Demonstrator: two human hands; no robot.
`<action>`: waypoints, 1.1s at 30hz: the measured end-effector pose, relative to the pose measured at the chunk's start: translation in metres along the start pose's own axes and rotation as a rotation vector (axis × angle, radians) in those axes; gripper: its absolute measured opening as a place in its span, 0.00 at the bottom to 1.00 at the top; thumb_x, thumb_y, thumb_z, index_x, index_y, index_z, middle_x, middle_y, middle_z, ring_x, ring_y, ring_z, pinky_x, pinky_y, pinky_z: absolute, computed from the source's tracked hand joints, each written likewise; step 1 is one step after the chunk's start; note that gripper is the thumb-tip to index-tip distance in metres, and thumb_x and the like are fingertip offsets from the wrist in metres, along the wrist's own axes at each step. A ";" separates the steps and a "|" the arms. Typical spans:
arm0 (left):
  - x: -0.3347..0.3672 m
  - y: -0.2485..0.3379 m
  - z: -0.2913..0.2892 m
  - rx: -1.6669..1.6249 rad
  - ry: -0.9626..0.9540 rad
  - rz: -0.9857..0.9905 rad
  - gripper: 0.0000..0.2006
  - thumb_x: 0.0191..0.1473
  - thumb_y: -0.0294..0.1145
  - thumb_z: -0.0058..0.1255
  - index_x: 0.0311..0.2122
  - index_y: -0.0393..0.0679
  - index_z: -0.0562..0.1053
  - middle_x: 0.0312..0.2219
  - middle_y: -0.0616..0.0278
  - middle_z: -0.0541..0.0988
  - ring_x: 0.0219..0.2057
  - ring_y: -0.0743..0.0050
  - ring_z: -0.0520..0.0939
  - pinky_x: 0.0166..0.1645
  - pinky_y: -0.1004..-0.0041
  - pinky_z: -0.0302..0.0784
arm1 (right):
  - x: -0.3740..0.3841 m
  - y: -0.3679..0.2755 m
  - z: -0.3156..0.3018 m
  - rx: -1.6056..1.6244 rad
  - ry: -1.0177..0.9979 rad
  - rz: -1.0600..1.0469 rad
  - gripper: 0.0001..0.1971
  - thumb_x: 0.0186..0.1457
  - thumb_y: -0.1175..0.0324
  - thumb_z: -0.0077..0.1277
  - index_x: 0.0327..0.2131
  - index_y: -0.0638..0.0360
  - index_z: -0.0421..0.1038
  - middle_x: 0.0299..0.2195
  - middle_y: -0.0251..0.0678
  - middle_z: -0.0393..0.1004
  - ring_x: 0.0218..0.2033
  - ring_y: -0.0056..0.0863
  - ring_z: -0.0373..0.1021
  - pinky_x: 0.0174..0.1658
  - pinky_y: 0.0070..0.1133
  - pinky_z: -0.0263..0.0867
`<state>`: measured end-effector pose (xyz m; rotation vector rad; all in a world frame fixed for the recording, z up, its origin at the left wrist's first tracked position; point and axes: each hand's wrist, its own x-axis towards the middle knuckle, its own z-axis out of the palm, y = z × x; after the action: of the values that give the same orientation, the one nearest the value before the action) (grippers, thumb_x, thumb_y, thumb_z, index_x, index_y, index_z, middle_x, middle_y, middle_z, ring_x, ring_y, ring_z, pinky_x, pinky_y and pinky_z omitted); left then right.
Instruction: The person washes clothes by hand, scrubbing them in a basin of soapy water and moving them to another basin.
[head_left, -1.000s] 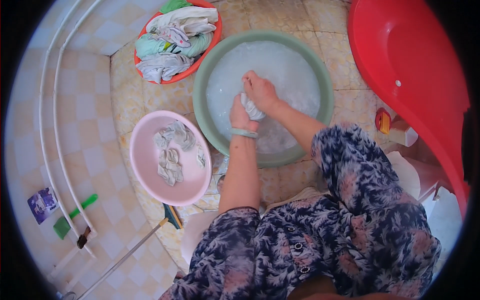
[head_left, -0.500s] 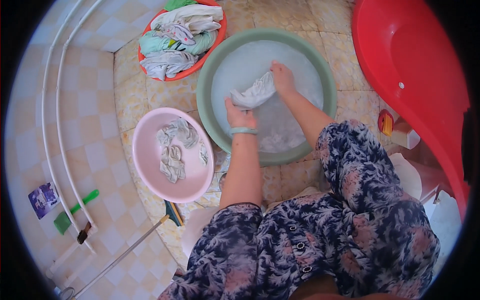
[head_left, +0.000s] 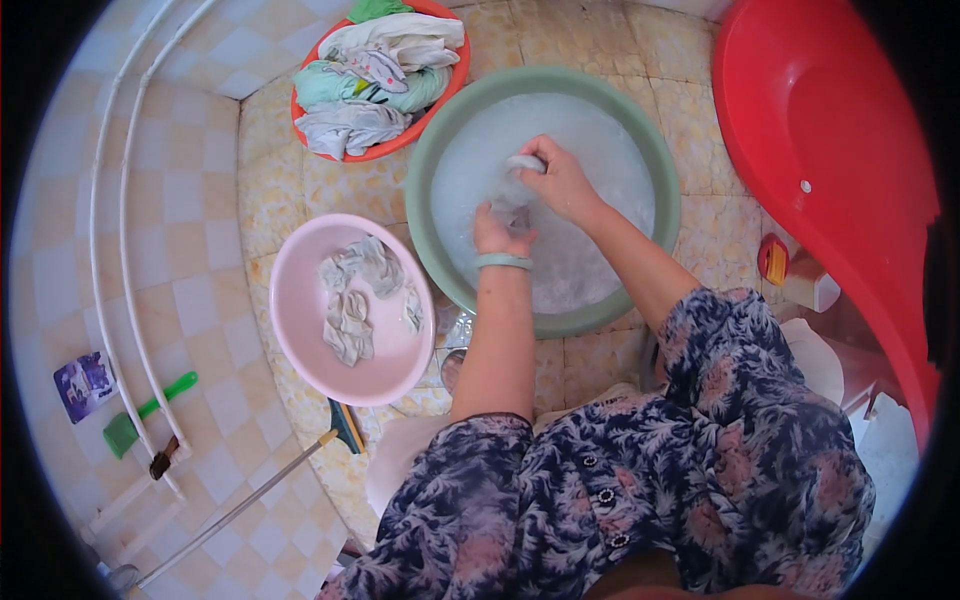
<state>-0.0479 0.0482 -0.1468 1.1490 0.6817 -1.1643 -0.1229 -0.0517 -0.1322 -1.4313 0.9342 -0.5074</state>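
Just ahead of my left hand (head_left: pixel 503 234), a white cloth (head_left: pixel 524 162) hangs within the round green basin (head_left: pixel 668 200), its upper end clutched in my right hand (head_left: pixel 560 184). Lower down it blurs into cloudy water (head_left: pixel 605 255) (murky stuff), so whether my left grasps any, I can't tell.

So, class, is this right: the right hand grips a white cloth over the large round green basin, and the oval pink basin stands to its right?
Not quite: the head view shows the oval pink basin left of the large round green basin, over which the right hand does grip a white cloth.
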 end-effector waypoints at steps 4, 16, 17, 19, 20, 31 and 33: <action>0.006 0.019 -0.010 -0.255 -0.444 -0.054 0.26 0.53 0.50 0.35 0.49 0.38 0.60 0.47 0.54 0.66 0.49 0.55 0.66 0.53 0.54 0.54 | -0.027 -0.056 0.009 0.154 -0.494 -0.115 0.08 0.46 0.74 0.51 0.32 0.60 0.64 0.28 0.27 0.67 0.31 0.13 0.62 0.35 0.16 0.60; -0.015 0.025 0.006 -0.152 -0.507 0.071 0.19 0.53 0.35 0.39 0.49 0.37 0.63 0.42 0.55 0.71 0.42 0.61 0.73 0.48 0.65 0.69 | 0.005 -0.070 -0.015 0.053 -0.556 -0.123 0.07 0.50 0.68 0.50 0.30 0.60 0.67 0.28 0.26 0.69 0.30 0.13 0.62 0.34 0.16 0.60; -0.020 0.023 0.012 -0.184 -0.549 0.077 0.19 0.53 0.34 0.38 0.48 0.36 0.63 0.43 0.55 0.70 0.44 0.61 0.72 0.49 0.65 0.67 | 0.013 -0.067 -0.021 0.081 -0.407 -0.041 0.07 0.50 0.67 0.49 0.30 0.60 0.67 0.28 0.27 0.69 0.30 0.14 0.63 0.34 0.16 0.60; -0.022 0.021 0.017 -0.214 -0.604 0.080 0.19 0.54 0.34 0.37 0.48 0.35 0.63 0.44 0.54 0.70 0.46 0.62 0.71 0.51 0.66 0.66 | 0.023 -0.049 -0.023 -0.048 -0.342 -0.033 0.07 0.50 0.67 0.49 0.30 0.60 0.67 0.28 0.27 0.69 0.30 0.14 0.63 0.34 0.16 0.60; -0.020 0.024 0.011 -0.275 -0.656 0.041 0.18 0.54 0.34 0.38 0.48 0.35 0.63 0.45 0.54 0.69 0.46 0.62 0.71 0.51 0.64 0.66 | 0.026 -0.036 -0.018 -0.162 -0.298 -0.022 0.07 0.50 0.68 0.49 0.30 0.61 0.67 0.28 0.28 0.69 0.31 0.14 0.63 0.33 0.16 0.60; -0.026 0.008 0.020 -0.137 -0.604 0.058 0.18 0.53 0.30 0.42 0.49 0.39 0.61 0.45 0.58 0.69 0.46 0.65 0.71 0.51 0.66 0.65 | 0.008 -0.010 -0.002 1.013 -0.179 0.425 0.12 0.52 0.64 0.46 0.37 0.61 0.62 0.29 0.38 0.70 0.33 0.27 0.68 0.36 0.25 0.67; -0.025 0.005 0.022 0.038 -0.591 0.031 0.17 0.54 0.29 0.41 0.49 0.40 0.60 0.44 0.60 0.68 0.45 0.69 0.71 0.49 0.67 0.67 | 0.015 -0.011 -0.006 0.898 -0.229 0.349 0.12 0.52 0.64 0.46 0.37 0.61 0.62 0.29 0.38 0.70 0.33 0.27 0.69 0.36 0.25 0.67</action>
<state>-0.0536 0.0365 -0.1160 0.7790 0.1870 -1.4063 -0.1167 -0.0682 -0.1240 -0.4858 0.6174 -0.4067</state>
